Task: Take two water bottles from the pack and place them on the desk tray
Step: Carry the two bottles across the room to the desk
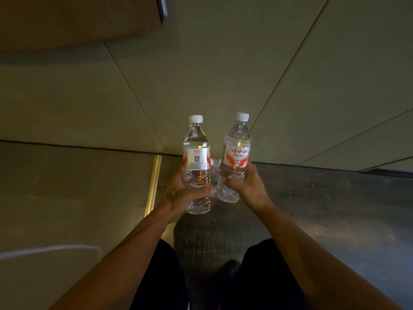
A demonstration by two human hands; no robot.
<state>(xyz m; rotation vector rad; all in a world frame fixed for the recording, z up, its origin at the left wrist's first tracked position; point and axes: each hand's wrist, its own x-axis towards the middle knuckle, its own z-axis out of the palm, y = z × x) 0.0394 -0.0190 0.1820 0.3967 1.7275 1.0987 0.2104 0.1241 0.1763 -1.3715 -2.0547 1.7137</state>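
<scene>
Both hands were raised in front of the body, each closed around one water bottle. At the near edge of the view, dark trousers [263, 276] covered both legs, and two bare forearms reached forward from there. Left hand [178, 195], marked with a dark tattoo on its back, was wrapped round the lower body of the left bottle [197, 166], thumb across the front, fingers hidden behind it. Right hand [248, 186] gripped the lower half of the right bottle [235, 157] in the same manner. Both bottles stood upright, clear, full, with white caps and red-and-white labels; the left label showed a printed code panel, the right one red characters. The two bottles were held just beside each other, whether touching could not be told. Between and behind them a patch of crinkled clear plastic [215, 166] was visible; whether it belonged to the pack could not be confirmed. Below lay a dark floor [335, 209], with a bright metal strip [154, 182] to the left. Beyond it rose pale wall panels [201, 74] with dark seams. No tray appeared in view.
</scene>
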